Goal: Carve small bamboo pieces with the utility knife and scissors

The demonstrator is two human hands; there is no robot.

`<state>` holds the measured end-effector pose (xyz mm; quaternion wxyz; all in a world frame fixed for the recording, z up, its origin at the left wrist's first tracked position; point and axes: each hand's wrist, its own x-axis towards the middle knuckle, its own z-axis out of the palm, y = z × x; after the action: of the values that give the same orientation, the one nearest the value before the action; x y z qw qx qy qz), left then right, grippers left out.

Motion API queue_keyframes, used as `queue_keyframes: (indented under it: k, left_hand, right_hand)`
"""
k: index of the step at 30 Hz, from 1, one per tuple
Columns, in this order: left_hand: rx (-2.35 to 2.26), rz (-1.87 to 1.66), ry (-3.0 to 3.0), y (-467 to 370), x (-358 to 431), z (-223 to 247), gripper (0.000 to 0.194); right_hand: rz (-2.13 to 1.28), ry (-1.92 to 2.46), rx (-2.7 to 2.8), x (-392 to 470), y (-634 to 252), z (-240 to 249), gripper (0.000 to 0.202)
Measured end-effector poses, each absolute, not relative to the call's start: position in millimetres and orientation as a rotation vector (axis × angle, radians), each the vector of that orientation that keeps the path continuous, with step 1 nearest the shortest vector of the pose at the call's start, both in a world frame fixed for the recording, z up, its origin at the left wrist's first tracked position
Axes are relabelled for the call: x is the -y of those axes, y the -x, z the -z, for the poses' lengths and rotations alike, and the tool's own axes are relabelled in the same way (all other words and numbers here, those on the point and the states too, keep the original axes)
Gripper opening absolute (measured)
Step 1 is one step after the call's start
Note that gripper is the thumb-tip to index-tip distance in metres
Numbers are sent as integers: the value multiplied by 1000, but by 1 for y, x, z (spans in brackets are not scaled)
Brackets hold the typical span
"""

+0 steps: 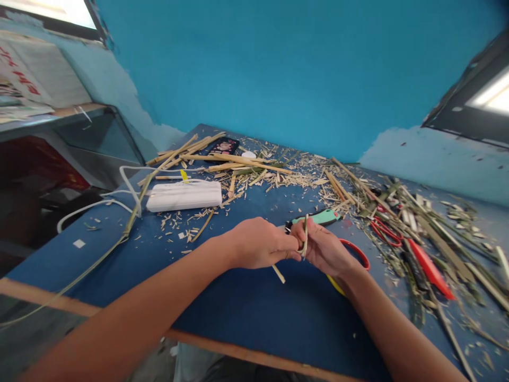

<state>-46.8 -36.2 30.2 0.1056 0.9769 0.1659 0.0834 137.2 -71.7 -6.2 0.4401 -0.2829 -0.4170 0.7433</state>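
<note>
My left hand (260,243) and my right hand (323,248) meet above the blue table, fingers closed. Between their fingertips is a thin, pale green bamboo strip (306,233), bent near the right thumb. A flat strip end (279,274) sticks out below my left hand; whether it is the same strip I cannot tell. Just behind my hands lies a tool with a green and black handle (324,216), its front part mostly hidden. A red loop handle (360,254) and a yellow piece (336,285) show around my right wrist, the rest covered.
A white power strip (185,196) with cables lies left, beside a long bamboo strip (128,225) hanging over the edge. Bamboo sticks (238,159), a phone (225,146) and shavings lie behind. At right are red scissors (385,232), a red-handled tool (431,269) and bamboo scraps.
</note>
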Motion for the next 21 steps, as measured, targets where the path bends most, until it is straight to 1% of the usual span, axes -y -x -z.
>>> queue_keyframes:
  k: [12,17,21]
  left_hand:
    - [-508,-192,-2891,51,31,-35,26]
    - [-599,-222,-2930,50,31,-31,27]
    - [-757,-177,-2916,48,29,-25,25]
  right_hand:
    - [-1859,749,1087,74,-139,1,36]
    - [-1780,889,1076,72,-139,0,36]
    - [-1663,983,1046,70,-135,0,36]
